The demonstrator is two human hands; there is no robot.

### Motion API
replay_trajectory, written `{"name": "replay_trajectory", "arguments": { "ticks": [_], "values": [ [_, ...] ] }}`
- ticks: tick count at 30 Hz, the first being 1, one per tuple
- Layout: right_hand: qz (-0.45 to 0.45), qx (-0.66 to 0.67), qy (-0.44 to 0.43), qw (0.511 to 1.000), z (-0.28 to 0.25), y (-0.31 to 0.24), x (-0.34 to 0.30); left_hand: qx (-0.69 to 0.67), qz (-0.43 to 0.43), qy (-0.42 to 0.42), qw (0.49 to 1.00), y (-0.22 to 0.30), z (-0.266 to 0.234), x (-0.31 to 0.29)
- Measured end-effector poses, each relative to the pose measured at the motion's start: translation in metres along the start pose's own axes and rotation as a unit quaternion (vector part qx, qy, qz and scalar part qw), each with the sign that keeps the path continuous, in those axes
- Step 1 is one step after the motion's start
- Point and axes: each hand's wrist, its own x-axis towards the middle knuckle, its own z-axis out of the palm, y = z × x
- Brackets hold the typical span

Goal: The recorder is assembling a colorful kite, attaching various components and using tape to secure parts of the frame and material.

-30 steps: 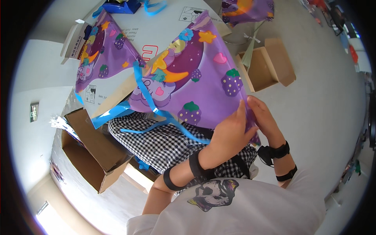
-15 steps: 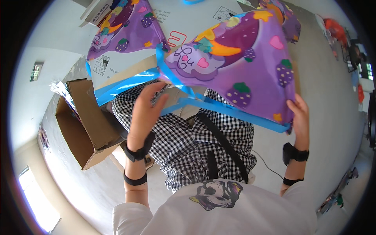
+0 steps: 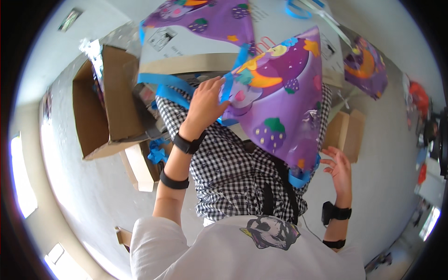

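Your left hand [image 3: 203, 106] is at the left corner of the purple, cartoon-printed, shiny triangular pennant [image 3: 284, 100], by its flat blue ribbon [image 3: 175, 96]; can't tell if it's pinching. Your right hand [image 3: 338, 171]: fingers loosely spread, just beside the lower corner. Pennant's over your black-and-white checked garment [image 3: 228, 172], near the white printed board [image 3: 196, 49].

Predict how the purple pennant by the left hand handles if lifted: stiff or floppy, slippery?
Purple pennant is probably floppy and light: a thin-looking sheet, creased near its lower tip. Glossy highlights suggest it may be slippery. The blue ribbon at its left corner would likely trail along.
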Motion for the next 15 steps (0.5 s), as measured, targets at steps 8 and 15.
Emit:
{"name": "replay_trajectory", "arguments": {
  "ticks": [8,15],
  "values": [
    [-0.099,-0.243,0.062,0.963,0.049,0.019,0.03,0.031,-0.013,-0.042,0.999,-0.031,0.011,0.001],
    [-0.178,-0.315,0.038,0.932,0.09,0.006,0.045,0.069,-0.073,0.032,0.994,-0.049,0.007,0.008]
  ]
}}
